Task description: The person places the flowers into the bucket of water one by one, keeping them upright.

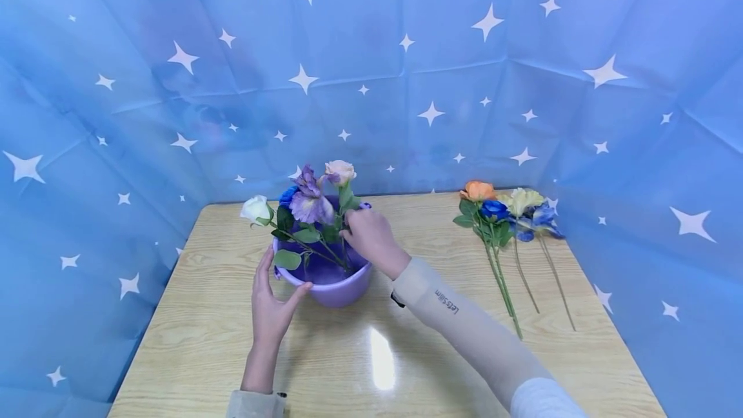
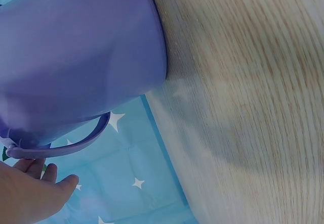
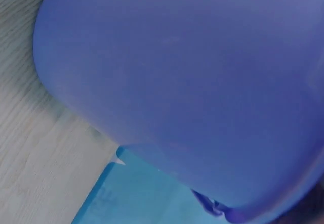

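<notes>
A purple bucket (image 1: 341,295) stands on the table with several artificial flowers in it: a white rose (image 1: 255,209), a purple iris (image 1: 312,204), a blue flower (image 1: 287,197) and a pale pink rose (image 1: 340,172). My left hand (image 1: 271,308) is spread against the bucket's left side, thumb at the front rim. In the left wrist view its fingers lie beside the bucket's handle (image 2: 76,145). Over the right rim, my right hand (image 1: 374,237) has curled fingers at the pale pink rose's stem; its fingertips are partly hidden. The right wrist view mostly shows the bucket wall (image 3: 167,82).
On the right of the wooden table (image 1: 191,340) lie more artificial flowers: an orange one (image 1: 478,190), a blue rose (image 1: 495,209), a pale yellow one (image 1: 522,200) and a blue iris (image 1: 544,217). Their long stems point toward the front. A blue star-patterned curtain (image 1: 360,31) surrounds the table.
</notes>
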The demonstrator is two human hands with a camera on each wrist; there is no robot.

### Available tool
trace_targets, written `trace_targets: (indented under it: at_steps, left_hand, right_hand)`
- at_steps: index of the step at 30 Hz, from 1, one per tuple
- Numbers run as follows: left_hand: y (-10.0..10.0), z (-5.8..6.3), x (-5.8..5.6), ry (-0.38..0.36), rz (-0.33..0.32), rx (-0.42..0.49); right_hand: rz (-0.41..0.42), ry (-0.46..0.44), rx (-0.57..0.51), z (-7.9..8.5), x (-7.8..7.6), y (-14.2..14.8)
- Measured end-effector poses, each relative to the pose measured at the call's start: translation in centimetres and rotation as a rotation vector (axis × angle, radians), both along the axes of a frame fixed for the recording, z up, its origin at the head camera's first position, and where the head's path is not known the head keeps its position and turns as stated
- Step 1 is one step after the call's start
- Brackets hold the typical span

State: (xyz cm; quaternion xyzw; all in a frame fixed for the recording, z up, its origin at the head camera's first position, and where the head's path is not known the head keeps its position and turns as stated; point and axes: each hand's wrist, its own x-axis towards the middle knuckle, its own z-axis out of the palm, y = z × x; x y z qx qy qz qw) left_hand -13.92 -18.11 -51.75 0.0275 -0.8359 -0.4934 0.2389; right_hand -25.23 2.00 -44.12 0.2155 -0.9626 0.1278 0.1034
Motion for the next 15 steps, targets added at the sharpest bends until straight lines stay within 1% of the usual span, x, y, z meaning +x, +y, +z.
trace_targets:
  at_steps: [4, 7, 11, 15]
  left_hand:
    - [0.0, 0.0, 0.0, -0.005, -0.005, 0.003]
    - [0.0, 0.0, 0.0, -0.004, -0.008, 0.003]
    - [0.0, 0.0, 0.0, 0.000, -0.006, 0.003]
    - [0.0, 0.0, 0.0, 0.003, -0.004, 0.002]
  right_hand:
    - [0.012, -0.037, -0.086, 0.8, 0.0, 0.9]
    - [0.005, -0.044, -0.128, 1.2, -0.1, 1.6]
    - [-0.011, -0.025, -0.156, 1.6, -0.4, 2.7]
    - [-0.020, -0.009, -0.212, 2.0, -0.8, 4.0]
